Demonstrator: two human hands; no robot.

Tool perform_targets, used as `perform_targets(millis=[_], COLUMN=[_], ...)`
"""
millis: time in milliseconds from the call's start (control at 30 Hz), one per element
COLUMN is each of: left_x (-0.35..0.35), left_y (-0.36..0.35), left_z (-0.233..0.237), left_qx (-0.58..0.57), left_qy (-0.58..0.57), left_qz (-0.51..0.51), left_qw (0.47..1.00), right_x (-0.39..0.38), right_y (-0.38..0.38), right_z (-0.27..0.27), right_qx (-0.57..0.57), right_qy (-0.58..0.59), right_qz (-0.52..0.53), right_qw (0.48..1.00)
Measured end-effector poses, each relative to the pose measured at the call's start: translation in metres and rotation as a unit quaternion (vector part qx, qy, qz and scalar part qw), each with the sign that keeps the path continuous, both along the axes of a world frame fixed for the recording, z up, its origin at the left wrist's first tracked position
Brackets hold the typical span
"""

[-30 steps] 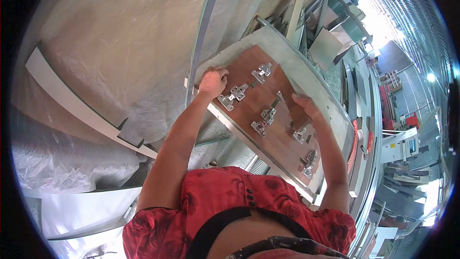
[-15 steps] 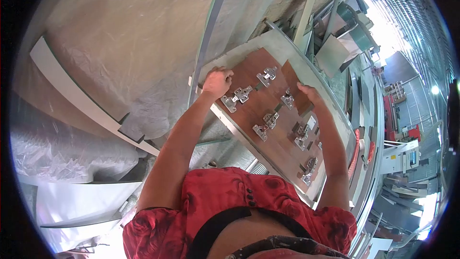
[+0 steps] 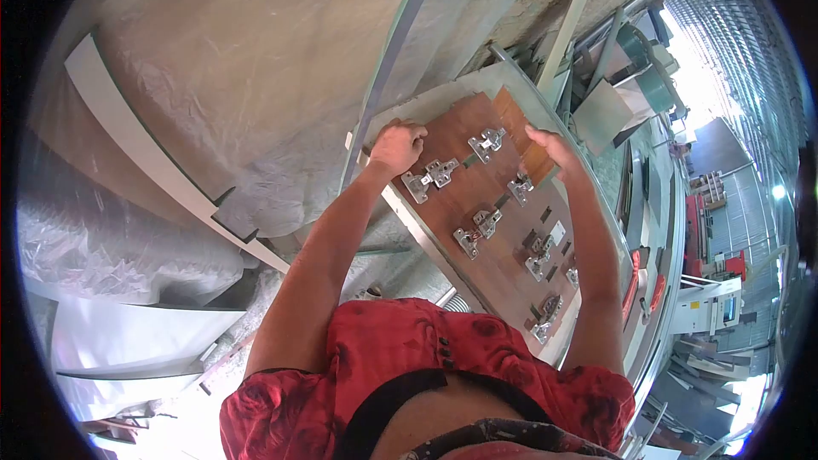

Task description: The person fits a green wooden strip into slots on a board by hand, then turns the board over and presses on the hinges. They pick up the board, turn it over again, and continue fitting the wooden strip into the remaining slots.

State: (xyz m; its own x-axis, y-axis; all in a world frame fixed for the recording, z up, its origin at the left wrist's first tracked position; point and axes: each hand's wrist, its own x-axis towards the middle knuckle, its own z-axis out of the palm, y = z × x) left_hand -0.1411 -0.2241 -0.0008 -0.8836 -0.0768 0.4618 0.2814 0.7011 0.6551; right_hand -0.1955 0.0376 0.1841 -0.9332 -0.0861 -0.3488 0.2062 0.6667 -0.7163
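Several metal hinges (image 3: 486, 145) lie in rows on a reddish-brown wooden board (image 3: 460, 128), which rests on a pale work table (image 3: 409, 234). My left hand (image 3: 399, 146) is at the board's far left edge, its fingers curled in; what they hold, if anything, is hidden. At the board's right side, my right hand (image 3: 550, 152) has its fingers stretched out over a separate brown strip (image 3: 521, 138). The nearest hinge to my left hand is a pair of joined metal pieces (image 3: 430, 179).
Plastic-wrapped sheets (image 3: 239, 51) stand at the left, with a curved white strip (image 3: 145, 132) before them. A green machine (image 3: 652, 77) is at the upper right. Red tools (image 3: 658, 291) lie along the right side, near a white machine (image 3: 703, 311).
The brown strip under my right hand has turned and now catches more light. The view has shifted slightly, and the hands appear a little further right.
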Motion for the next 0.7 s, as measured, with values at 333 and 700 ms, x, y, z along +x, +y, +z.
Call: perform_targets(millis=[333, 700], left_x=[-0.003, -0.006], left_y=[0.001, 0.001], left_z=[-0.003, -0.009], left_qx=[0.006, 0.006], left_qy=[0.008, -0.004], left_qz=[0.002, -0.001], left_qw=[1.0, 1.0], right_x=[-0.004, 0.064], right_y=[0.0, -0.019], right_z=[-0.009, -0.027], right_qx=[-0.155, -0.009], right_qy=[-0.071, -0.013], right_qz=[0.028, 0.115], right_qw=[0.985, 0.993])
